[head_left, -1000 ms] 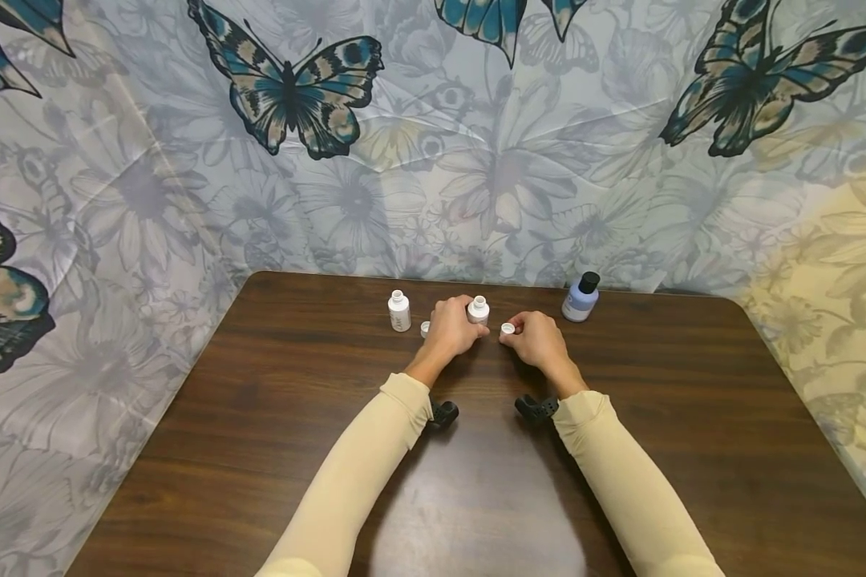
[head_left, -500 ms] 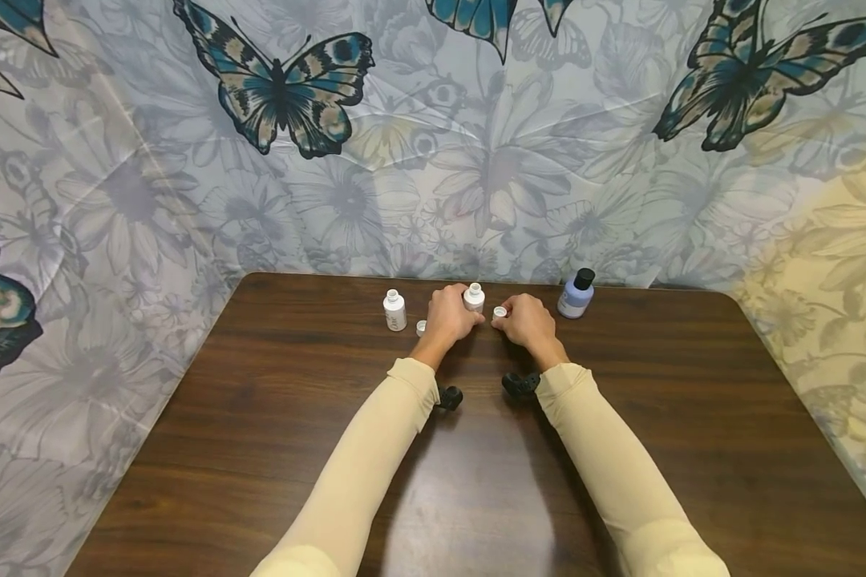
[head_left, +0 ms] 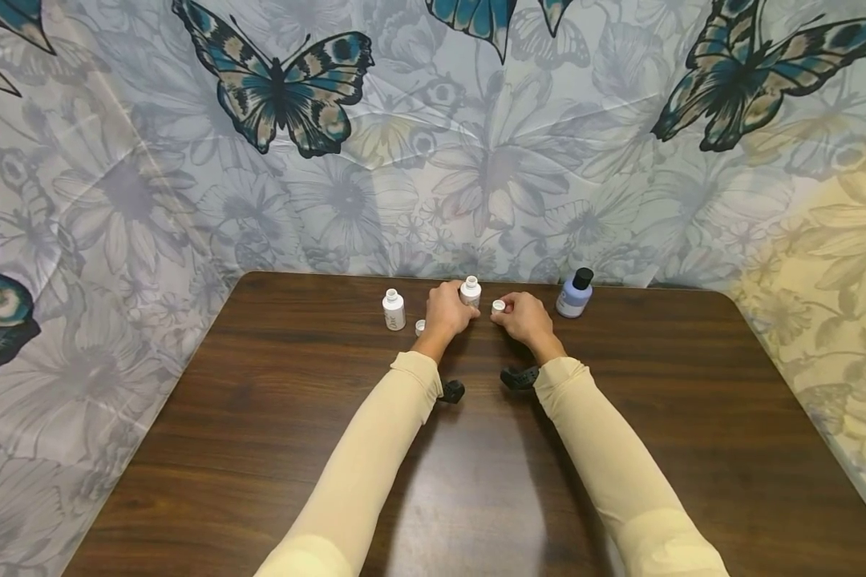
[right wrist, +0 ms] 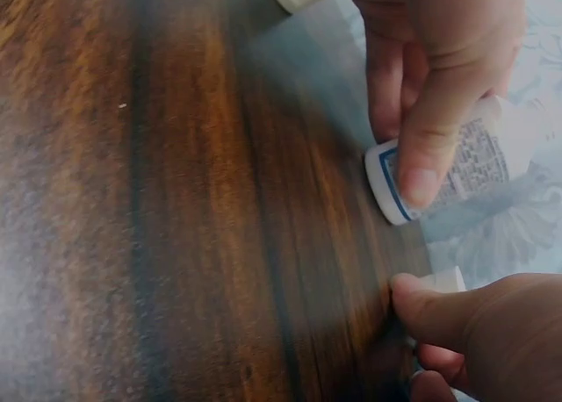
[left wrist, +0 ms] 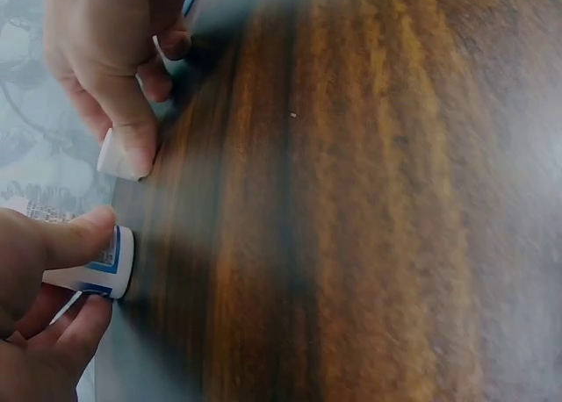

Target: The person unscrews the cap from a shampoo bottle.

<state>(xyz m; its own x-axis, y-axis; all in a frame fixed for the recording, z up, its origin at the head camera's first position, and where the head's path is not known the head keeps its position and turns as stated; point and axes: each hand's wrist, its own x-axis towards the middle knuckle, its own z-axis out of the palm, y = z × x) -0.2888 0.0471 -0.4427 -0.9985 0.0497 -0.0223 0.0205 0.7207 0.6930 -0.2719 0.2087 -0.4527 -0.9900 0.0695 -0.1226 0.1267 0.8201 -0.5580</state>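
Observation:
My left hand (head_left: 448, 309) grips a small uncapped white bottle (head_left: 471, 290), thumb and fingers on opposite sides of it near its base. The bottle stands upright near the table's back edge; its printed label (right wrist: 474, 161) with a blue border shows in the right wrist view. Just to the right, my right hand (head_left: 526, 317) pinches a white cap (head_left: 499, 306) between thumb and fingers, low over the tabletop and apart from the bottle. A second uncapped white bottle (head_left: 394, 310) stands left of my left hand. Another white cap (head_left: 420, 327) sits between them, partly hidden behind that hand.
A lavender bottle (head_left: 572, 298) with a black cap stands right of my right hand, near the back edge of the brown wood-grain table (head_left: 260, 417). A butterfly-printed cloth (head_left: 433, 184) hangs directly behind the table.
Both hands have moved a little away from me toward the back edge, carrying the white bottle and the cap along. Both grips stay the same, and the other bottles stand where they were.

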